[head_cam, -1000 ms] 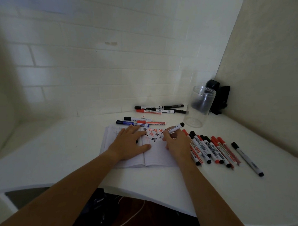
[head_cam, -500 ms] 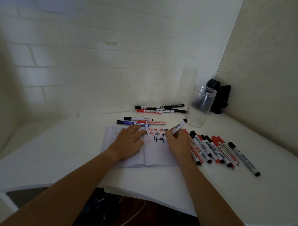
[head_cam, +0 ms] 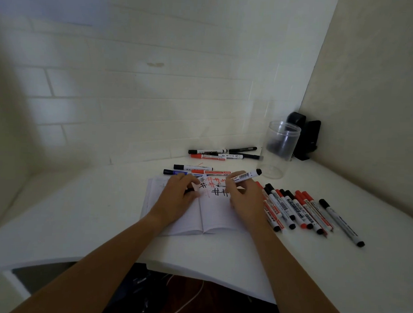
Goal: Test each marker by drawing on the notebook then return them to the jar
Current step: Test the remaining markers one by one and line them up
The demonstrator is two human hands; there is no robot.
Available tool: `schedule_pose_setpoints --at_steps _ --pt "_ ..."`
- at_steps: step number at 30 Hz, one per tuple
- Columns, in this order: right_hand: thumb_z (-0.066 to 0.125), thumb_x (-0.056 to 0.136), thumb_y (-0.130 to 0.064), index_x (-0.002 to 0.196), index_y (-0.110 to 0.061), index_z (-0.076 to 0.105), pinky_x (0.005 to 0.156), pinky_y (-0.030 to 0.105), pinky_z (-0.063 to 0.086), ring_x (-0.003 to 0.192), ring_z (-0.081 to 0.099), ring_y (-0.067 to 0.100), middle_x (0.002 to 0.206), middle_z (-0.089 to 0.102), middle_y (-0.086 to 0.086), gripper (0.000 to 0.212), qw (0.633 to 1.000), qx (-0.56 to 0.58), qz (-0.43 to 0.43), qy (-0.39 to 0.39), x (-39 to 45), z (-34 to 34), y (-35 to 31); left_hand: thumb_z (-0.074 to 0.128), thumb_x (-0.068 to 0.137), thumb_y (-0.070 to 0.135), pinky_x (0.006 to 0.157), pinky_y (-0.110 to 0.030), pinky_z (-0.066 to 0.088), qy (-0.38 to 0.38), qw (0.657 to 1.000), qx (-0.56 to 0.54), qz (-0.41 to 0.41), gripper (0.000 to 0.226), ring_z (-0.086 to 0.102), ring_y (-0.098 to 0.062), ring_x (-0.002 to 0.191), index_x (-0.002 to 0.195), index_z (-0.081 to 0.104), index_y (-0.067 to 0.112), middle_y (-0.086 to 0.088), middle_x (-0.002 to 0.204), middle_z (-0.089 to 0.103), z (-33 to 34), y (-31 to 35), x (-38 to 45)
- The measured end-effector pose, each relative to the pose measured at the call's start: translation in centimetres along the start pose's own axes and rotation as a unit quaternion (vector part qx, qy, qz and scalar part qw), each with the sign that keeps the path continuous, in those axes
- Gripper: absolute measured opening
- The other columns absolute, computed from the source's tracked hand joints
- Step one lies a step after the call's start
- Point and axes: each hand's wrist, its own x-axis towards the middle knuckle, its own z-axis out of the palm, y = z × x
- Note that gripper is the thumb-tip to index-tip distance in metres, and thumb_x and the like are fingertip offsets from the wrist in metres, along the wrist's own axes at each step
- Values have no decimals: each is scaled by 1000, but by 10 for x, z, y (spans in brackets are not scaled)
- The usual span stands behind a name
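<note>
An open notebook (head_cam: 217,215) lies on the white table, its upper right page covered with red and black hash marks. My right hand (head_cam: 245,199) grips a black marker (head_cam: 245,175), tip down on the page by the black marks, its rear end pointing up right. My left hand (head_cam: 178,197) presses flat on the left page, with something small and dark under its fingers. The clear plastic jar (head_cam: 280,147) stands upright behind and to the right, with no markers in it.
Several red and black markers (head_cam: 292,209) lie in a row right of the notebook, one black one (head_cam: 341,222) apart. More markers (head_cam: 195,171) lie just behind the notebook, others (head_cam: 224,153) near the wall. A black device (head_cam: 304,136) sits in the corner.
My right hand has shifted the marker while drawing; more black hash marks now show on the page. My left hand has stayed on the notebook.
</note>
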Motion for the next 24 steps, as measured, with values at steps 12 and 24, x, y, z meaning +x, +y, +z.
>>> schedule_pose_setpoints --at_steps 12,24 --pt "58 103 -26 106 -20 69 51 31 50 52 60 33 91 77 5 13 984 81 -18 -157 -3 2 -2 76 84 17 74 -10 44 19 997 -64 23 29 61 -2 86 109 65 24 11 95 66 -5 10 -3" --pt "55 103 -34 109 -16 69 49 20 40 58 54 16 67 66 -4 23 983 144 20 -115 -5 2 -7 66 94 28 75 -10 41 49 995 3 87 8 54 2 84 102 67 24 14 95 59 -2 9 -2"
